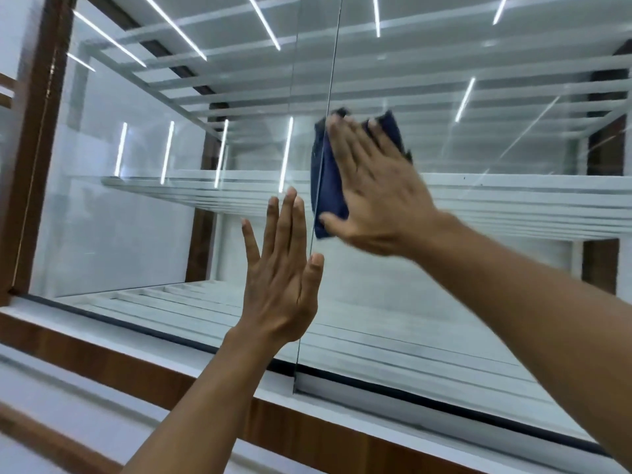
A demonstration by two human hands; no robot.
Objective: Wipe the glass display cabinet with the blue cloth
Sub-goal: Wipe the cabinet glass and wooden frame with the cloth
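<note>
At the far left edge, a brown wooden frame (37, 148) borders the tall glass display cabinet (130, 234), whose white slatted shelves (178, 189) and thin white light strips (167, 152) show through the left pane (102, 206).

Moving right, our left hand (280, 282) is raised with its back to us, fingers straight and close together, thumb out to the right. It lies flat against that pane or just short of it; we cannot tell which. Just right of the thumb runs the upright edge of glass (333, 80) where the two panes meet.

Across that edge sits the folded dark blue cloth (328, 186), up on the glass at about the height of the middle shelf. Its long axis is upright and nearly parallel to the edge.

Our right hand (379, 189) covers the cloth's right half, fingers spread and straight. The palm presses the cloth to the glass rather than pinching it, and the thumb reaches its lower corner. The hand is blurred, so we judge a stroke is in progress.

The cloth lies under our right hand, and above and to the right of our left, so the wiping falls to the right hand. Much of the right pane (513, 148) stretches away to the right of the cloth. We judge the next pass should sweep that way, long side leading and palm flat.
</note>
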